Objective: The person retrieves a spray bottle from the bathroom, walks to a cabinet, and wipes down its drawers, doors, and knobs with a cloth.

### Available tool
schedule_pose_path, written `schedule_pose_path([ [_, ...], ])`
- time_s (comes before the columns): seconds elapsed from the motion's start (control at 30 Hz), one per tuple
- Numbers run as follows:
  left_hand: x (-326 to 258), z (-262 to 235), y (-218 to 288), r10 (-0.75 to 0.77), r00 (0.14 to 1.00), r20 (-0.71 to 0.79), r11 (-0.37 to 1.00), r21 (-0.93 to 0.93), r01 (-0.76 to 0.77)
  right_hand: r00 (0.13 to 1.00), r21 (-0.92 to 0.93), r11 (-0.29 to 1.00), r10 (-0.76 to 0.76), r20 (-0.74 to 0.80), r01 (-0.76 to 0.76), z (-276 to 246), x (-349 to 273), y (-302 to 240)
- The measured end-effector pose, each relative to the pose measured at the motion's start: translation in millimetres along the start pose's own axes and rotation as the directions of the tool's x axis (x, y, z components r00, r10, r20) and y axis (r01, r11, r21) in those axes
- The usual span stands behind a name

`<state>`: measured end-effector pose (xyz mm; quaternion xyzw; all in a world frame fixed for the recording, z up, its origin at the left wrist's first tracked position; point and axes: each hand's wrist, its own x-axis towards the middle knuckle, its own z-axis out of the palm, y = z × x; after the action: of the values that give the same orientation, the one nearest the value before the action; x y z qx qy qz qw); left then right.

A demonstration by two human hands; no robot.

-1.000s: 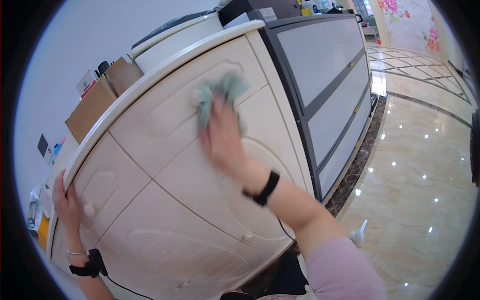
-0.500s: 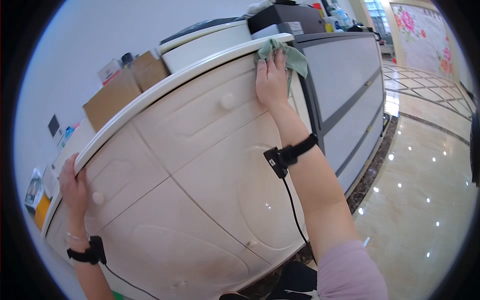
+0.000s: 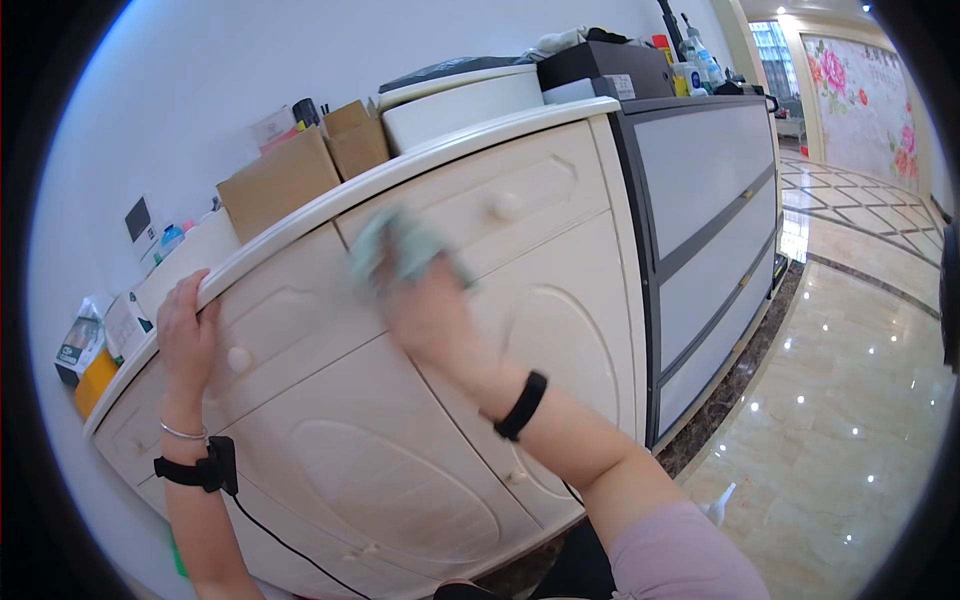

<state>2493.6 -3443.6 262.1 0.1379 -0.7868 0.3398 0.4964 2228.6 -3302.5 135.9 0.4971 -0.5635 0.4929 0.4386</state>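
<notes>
A pale green cloth (image 3: pixel 408 245) is bunched under my right hand (image 3: pixel 428 305), which is closed on it and smeared by motion. The cloth lies against the drawer fronts of a cream cabinet (image 3: pixel 560 330), near the seam between two drawers. Its round knob (image 3: pixel 503 205) is to the right of the cloth. At the cabinet's left part, my left hand (image 3: pixel 188 335) grips the top edge (image 3: pixel 262 245), fingers over the rim and thumb down the front. Another round knob (image 3: pixel 239 359) sits just below that thumb.
Cardboard boxes (image 3: pixel 280 180) and a white bin-like container (image 3: pixel 460 108) stand on the cabinet top. A grey-framed drawer unit (image 3: pixel 705 190) adjoins on the right, carrying a dark box (image 3: pixel 610 70) and bottles. A white nozzle-tipped bottle (image 3: pixel 718 505) is on the shiny tiled floor.
My right hand has carried the cloth from the cabinet's top right corner leftward and down across the drawer fronts. The left hand keeps its hold on the edge. The whole view has shifted.
</notes>
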Motion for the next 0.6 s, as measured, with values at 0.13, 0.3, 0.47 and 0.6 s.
schedule_pose_path([
  [0.13,5,0,10,0.006,1.000,-0.004,0.999,-0.040,-0.006,0.955,-0.211,0.971,0.046,-0.292,-0.111,-15,22,49],
  [0.3,0,-3,-2,-0.006,0.998,-0.064,1.000,-0.002,0.006,0.972,-0.373,0.902,0.165,-0.169,-0.218,-17,-86,71],
  [0.47,2,2,2,-0.008,0.996,-0.087,1.000,-0.027,0.005,0.977,-0.337,0.940,-0.030,-0.211,-0.044,-22,-7,51],
  [0.6,0,2,-2,-0.006,0.998,-0.056,0.997,-0.078,0.002,0.971,-0.391,0.918,-0.024,-0.238,-0.073,-17,-27,65],
])
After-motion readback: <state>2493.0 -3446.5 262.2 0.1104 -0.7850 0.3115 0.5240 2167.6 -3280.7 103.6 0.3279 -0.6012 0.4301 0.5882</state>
